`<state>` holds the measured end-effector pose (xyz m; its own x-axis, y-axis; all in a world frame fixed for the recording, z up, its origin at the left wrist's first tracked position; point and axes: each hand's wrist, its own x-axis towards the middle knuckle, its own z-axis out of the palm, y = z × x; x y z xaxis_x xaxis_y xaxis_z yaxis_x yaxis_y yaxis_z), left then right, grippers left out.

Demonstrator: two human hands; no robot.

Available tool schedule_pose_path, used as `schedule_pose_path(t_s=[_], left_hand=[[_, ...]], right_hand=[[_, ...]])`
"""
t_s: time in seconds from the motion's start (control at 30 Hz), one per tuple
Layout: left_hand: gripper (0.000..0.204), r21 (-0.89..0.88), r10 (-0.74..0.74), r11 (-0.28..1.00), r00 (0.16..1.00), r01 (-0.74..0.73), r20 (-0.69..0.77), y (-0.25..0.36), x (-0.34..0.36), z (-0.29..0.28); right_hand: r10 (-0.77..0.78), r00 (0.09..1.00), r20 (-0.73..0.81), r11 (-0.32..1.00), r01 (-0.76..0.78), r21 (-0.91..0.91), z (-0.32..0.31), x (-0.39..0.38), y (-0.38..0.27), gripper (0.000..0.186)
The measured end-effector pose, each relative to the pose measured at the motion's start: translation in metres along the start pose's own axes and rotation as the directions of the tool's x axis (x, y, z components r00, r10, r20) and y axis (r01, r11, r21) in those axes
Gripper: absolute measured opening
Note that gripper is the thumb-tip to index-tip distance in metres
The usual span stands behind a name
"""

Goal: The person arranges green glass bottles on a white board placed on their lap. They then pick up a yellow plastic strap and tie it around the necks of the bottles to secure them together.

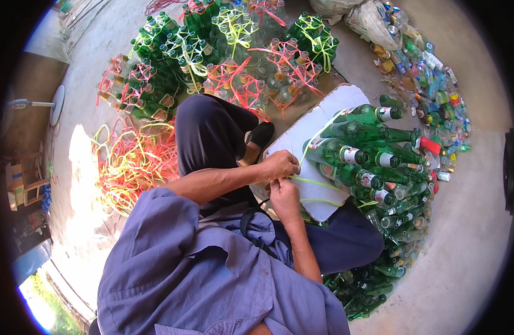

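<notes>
My left hand [280,166] and my right hand [285,196] meet in front of my lap, almost touching, fingers pinched. Between them runs a yellow-green plastic strap [314,181], which both hold; its end is hidden in my fingers. The strap reaches round a cluster of green glass bottles [346,152] at my right. These bottles sit close together on a white board [346,99], their necks toward the right of the view. Labels and pale neck bands show on several of them.
Bundles of bottles [187,53] tied with pink and yellow-green straps stand ahead. A tangled heap of straps [137,167] lies at left. More loose green bottles [374,279] are at right, and mixed bottles and cans [436,100] spread along the far right.
</notes>
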<state>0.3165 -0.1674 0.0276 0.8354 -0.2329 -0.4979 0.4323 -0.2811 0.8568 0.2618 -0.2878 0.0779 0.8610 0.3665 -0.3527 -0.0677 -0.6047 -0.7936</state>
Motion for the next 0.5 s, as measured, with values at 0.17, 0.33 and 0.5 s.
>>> schedule_pose_path(t_s=[0.17,0.33,0.5], left_hand=[[0.025,0.008,0.042,0.999,0.997,-0.042,0.069,0.010,-0.003,0.000],[0.023,-0.298,-0.071,0.950,0.995,0.090,0.072,0.000,-0.001,0.011],[0.020,-0.384,-0.133,0.909,0.986,0.163,0.103,0.009,-0.008,0.009]], right_hand=[[0.041,0.999,0.027,0.992,-0.044,0.116,0.011,0.004,0.020,0.024],[0.223,0.966,0.132,0.846,-0.259,0.466,0.018,-0.008,0.041,0.028],[0.347,0.934,0.081,0.398,-0.225,0.889,0.006,-0.023,0.036,0.029]])
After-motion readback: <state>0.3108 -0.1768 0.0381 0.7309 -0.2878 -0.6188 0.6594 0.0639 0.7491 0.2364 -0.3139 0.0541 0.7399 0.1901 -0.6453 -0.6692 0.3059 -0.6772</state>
